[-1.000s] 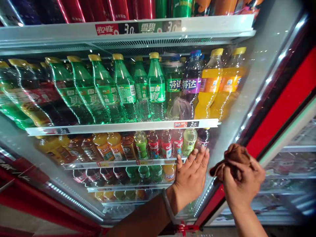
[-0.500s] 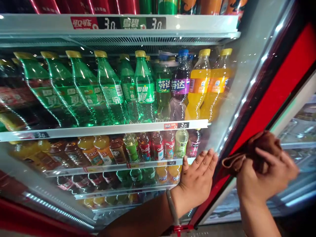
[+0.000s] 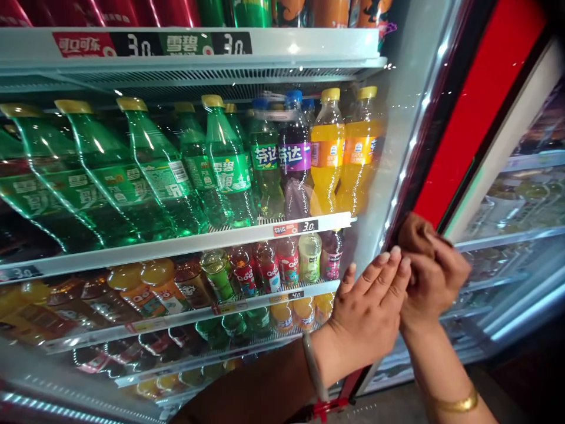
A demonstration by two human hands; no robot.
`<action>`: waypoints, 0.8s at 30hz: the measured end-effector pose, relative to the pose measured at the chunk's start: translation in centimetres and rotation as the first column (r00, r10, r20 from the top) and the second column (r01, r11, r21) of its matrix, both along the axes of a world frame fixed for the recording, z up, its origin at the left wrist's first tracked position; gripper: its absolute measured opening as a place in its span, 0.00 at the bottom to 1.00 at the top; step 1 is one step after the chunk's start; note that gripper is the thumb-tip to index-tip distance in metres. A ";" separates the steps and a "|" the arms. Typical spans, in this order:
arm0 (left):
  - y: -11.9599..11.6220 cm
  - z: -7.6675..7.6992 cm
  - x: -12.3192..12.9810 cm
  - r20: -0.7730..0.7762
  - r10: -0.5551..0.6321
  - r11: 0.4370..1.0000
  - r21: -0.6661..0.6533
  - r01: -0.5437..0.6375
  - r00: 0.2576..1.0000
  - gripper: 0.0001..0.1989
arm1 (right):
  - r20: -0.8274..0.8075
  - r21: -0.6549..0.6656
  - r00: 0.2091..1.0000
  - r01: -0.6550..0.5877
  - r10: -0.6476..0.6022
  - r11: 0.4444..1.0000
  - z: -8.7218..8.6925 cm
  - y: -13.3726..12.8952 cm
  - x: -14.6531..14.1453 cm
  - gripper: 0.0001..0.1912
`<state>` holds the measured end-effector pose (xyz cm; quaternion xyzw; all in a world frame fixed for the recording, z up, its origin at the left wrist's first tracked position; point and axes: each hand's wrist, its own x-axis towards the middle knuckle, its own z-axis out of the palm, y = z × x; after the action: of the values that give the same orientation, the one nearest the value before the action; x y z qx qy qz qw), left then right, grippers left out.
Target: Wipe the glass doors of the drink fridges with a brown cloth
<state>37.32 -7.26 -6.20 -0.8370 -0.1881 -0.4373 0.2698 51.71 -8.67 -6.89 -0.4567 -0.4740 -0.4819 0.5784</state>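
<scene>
My left hand (image 3: 371,303) lies flat with its fingers stretched out, palm toward the glass door of a drinks fridge near the door's right side. A grey band circles that wrist. Beside it, partly behind its fingertips, my right hand (image 3: 436,280) is closed around a bunched brown cloth (image 3: 412,232) at the door's red frame (image 3: 481,100). A gold bangle (image 3: 459,403) sits on my right wrist. Part of the cloth is hidden by my fingers.
Behind the glass stand green bottles (image 3: 227,168), a purple-labelled bottle (image 3: 295,156) and orange soda bottles (image 3: 327,156). Smaller bottles fill lower shelves, and cans line the top one. A second cooler (image 3: 521,194) is on the right. A red fitting (image 3: 324,407) shows low down.
My right hand has moved left with the cloth, up against my left hand. My left hand has shifted slightly right. The view has turned a little to the right.
</scene>
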 end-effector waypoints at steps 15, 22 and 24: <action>-0.2 -1.4 -2.5 -0.134 -0.006 0.996 -0.084 -0.006 0.991 0.33 | -0.002 -0.061 0.999 -0.035 0.035 0.998 -3.5 -0.2 -1.4 0.10; 0.3 1.0 -2.8 -0.109 0.065 0.989 -0.126 -0.079 0.992 0.36 | 0.111 -0.006 0.994 0.011 -0.011 1.000 5.4 0.7 0.7 0.19; 0.5 -0.6 -3.4 -0.128 0.077 0.990 -0.105 -0.090 0.989 0.35 | 0.096 -0.032 0.995 0.041 -0.037 0.999 0.6 0.4 -0.4 0.20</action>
<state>33.92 -6.81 -6.77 -0.8675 -0.2298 -0.3618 0.2526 51.28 -8.26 -6.32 -0.4522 -0.5002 -0.5061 0.5377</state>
